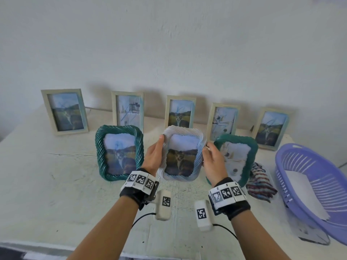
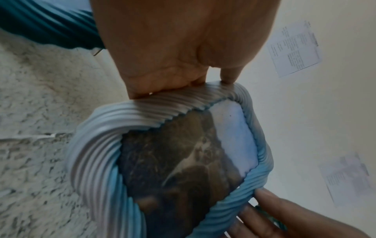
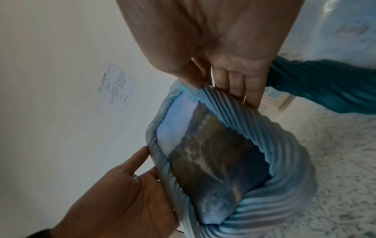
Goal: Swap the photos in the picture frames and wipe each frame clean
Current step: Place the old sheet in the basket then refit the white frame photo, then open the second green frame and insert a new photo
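A pale blue ribbed frame [image 1: 199,156] with a cat photo [image 1: 181,156] is held upright at the table's middle, between both hands. My left hand [image 1: 156,152] grips its left edge, thumb on the front rim and fingers behind. My right hand [image 1: 211,158] grips the right edge the same way. In the left wrist view my left hand [image 2: 183,64] grips the frame [image 2: 97,153] by its rim. The right wrist view shows my right hand [image 3: 230,64] curled over the frame [image 3: 284,153]. Whether the frame's lower edge touches the table is unclear.
Green ribbed frames stand at its left [image 1: 99,152] and right [image 1: 253,152]. Several pale wooden frames [image 1: 64,111] line the wall behind. A striped cloth [image 1: 260,182] lies at the right, beside a purple basket [image 1: 315,184] holding white paper. The table's front edge is near me.
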{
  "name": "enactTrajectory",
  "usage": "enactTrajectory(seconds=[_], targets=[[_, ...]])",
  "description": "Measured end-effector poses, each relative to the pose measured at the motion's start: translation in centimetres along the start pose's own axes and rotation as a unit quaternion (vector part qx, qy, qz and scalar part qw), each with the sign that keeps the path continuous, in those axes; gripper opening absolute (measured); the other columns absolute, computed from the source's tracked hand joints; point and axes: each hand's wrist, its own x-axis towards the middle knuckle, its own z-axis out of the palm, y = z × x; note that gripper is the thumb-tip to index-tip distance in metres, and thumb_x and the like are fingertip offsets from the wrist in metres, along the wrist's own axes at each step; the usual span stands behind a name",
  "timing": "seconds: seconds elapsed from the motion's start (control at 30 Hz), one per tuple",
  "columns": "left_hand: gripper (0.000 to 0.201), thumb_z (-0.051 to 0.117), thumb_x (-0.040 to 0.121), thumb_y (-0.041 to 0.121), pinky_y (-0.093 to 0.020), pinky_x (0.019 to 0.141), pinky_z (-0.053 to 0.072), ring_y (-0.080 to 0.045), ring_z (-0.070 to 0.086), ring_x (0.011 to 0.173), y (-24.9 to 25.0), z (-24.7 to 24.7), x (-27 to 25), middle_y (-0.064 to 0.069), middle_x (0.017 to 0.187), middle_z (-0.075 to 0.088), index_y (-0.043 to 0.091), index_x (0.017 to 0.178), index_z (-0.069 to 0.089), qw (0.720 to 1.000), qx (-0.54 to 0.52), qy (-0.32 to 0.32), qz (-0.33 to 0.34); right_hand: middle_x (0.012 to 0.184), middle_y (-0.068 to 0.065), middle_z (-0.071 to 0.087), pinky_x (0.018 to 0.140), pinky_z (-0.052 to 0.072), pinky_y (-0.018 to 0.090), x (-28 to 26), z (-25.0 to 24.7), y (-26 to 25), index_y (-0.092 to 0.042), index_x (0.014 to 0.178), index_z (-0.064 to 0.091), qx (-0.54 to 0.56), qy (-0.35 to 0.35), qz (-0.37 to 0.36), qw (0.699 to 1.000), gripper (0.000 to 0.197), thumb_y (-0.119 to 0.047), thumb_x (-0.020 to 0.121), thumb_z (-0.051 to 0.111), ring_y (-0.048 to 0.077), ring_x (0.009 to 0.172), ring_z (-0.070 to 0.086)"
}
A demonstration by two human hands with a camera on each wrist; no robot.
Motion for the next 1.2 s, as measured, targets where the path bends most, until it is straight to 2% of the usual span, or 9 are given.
enactTrajectory(seconds=[0.1, 0.27, 0.4, 0.53, 0.7, 0.87, 1.0, 1.1, 1.2], targets=[[0.032, 0.039, 0.1, 0.047, -0.041, 0.102, 0.046, -0.023, 0.06, 0.11, -0.8, 0.1, 0.5, -0.006, 0.106, 0.066, 0.026, 0.093, 0.063, 1.0, -0.003, 0.002, -0.004, 0.119, 0.007, 0.062, 0.097, 0.047, 0.045, 0.2, 0.0, 0.5, -0.014, 0.126, 0.051, -0.064, -0.018, 0.008, 0.998, 0.029, -0.011, 0.098, 0.043, 0.023, 0.11, 0.059], [0.043, 0.038, 0.1, 0.046, -0.039, 0.105, 0.044, -0.019, 0.059, 0.114, -1.8, -0.1, 1.1, -0.007, 0.117, 0.067, 0.017, 0.115, 0.066, 1.0, -0.004, -0.017, 0.02, 0.116, 0.006, 0.065, 0.095, 0.05, 0.044, 0.2, -0.1, 0.9, -0.02, 0.131, 0.048, -0.089, -0.036, 0.013, 0.995, 0.035, -0.011, 0.097, 0.044, 0.02, 0.106, 0.062], [0.035, 0.035, 0.102, 0.043, -0.034, 0.098, 0.045, -0.02, 0.058, 0.109, -2.5, -0.5, 0.5, -0.001, 0.106, 0.065, 0.023, 0.101, 0.063, 0.997, 0.054, -0.028, 0.047, 0.125, 0.004, 0.06, 0.096, 0.044, 0.026, 0.0, -0.6, 0.1, -0.018, 0.14, 0.041, -0.12, -0.054, 0.0, 0.991, 0.043, -0.009, 0.098, 0.044, 0.012, 0.109, 0.057], [0.076, 0.035, 0.091, 0.063, -0.033, 0.112, 0.031, -0.016, 0.041, 0.134, -3.8, -1.6, -1.7, -0.006, 0.145, 0.046, 0.011, 0.148, 0.035, 0.984, 0.16, -0.051, 0.057, 0.124, 0.016, 0.06, 0.094, 0.044, 0.031, -0.9, -1.0, -1.2, -0.015, 0.152, 0.02, -0.14, -0.042, -0.013, 0.989, 0.06, -0.008, 0.098, 0.044, 0.029, 0.11, 0.059], [0.048, 0.042, 0.097, 0.046, -0.015, 0.091, 0.038, -0.003, 0.048, 0.121, -3.9, -4.0, -5.7, 0.015, 0.129, 0.049, 0.026, 0.141, 0.043, 0.96, 0.235, -0.093, 0.117, 0.14, 0.01, 0.047, 0.102, 0.031, 0.019, -4.1, -1.3, -3.4, -0.009, 0.145, 0.033, -0.188, 0.007, -0.13, 0.973, 0.053, -0.01, 0.095, 0.05, 0.019, 0.127, 0.046], [0.026, 0.055, 0.094, 0.031, -0.014, 0.082, 0.051, 0.007, 0.062, 0.097, -2.9, -8.2, -7.4, 0.015, 0.11, 0.066, 0.024, 0.119, 0.063, 0.955, 0.224, 0.01, 0.194, 0.102, 0.002, 0.056, 0.077, 0.047, 0.025, -6.5, 1.2, -4.8, -0.012, 0.113, 0.059, -0.21, 0.014, -0.203, 0.956, 0.027, -0.022, 0.09, 0.049, 0.018, 0.09, 0.055], [0.023, 0.057, 0.093, 0.034, -0.015, 0.07, 0.053, 0.0, 0.065, 0.087, -2.1, -11.7, -6.6, 0.005, 0.102, 0.069, 0.021, 0.11, 0.066, 0.942, 0.192, 0.112, 0.251, 0.113, 0.001, 0.062, 0.08, 0.05, 0.019, -6.7, 5.2, -6.2, -0.015, 0.124, 0.058, -0.126, -0.116, -0.152, 0.973, 0.031, -0.013, 0.093, 0.056, 0.006, 0.09, 0.059], [0.038, 0.054, 0.09, 0.035, -0.026, 0.085, 0.05, -0.01, 0.057, 0.106, -2.0, -13.7, -5.4, -0.001, 0.123, 0.055, 0.022, 0.125, 0.055, 0.931, 0.185, 0.19, 0.252, 0.134, -0.001, 0.053, 0.077, 0.042, 0.003, -5.9, 8.3, -7.4, -0.013, 0.14, 0.044, -0.115, -0.171, -0.104, 0.973, 0.044, -0.018, 0.096, 0.052, 0.005, 0.093, 0.057], [0.054, 0.056, 0.095, 0.028, -0.04, 0.106, 0.04, -0.021, 0.042, 0.13, -2.0, -15.0, -4.1, -0.01, 0.143, 0.04, 0.016, 0.144, 0.037, 0.939, 0.212, 0.2, 0.184, 0.135, 0.001, 0.051, 0.081, 0.041, 0.01, -4.8, 10.7, -8.8, -0.012, 0.149, 0.028, -0.12, -0.202, -0.04, 0.971, 0.055, -0.021, 0.098, 0.047, 0.013, 0.091, 0.061]])
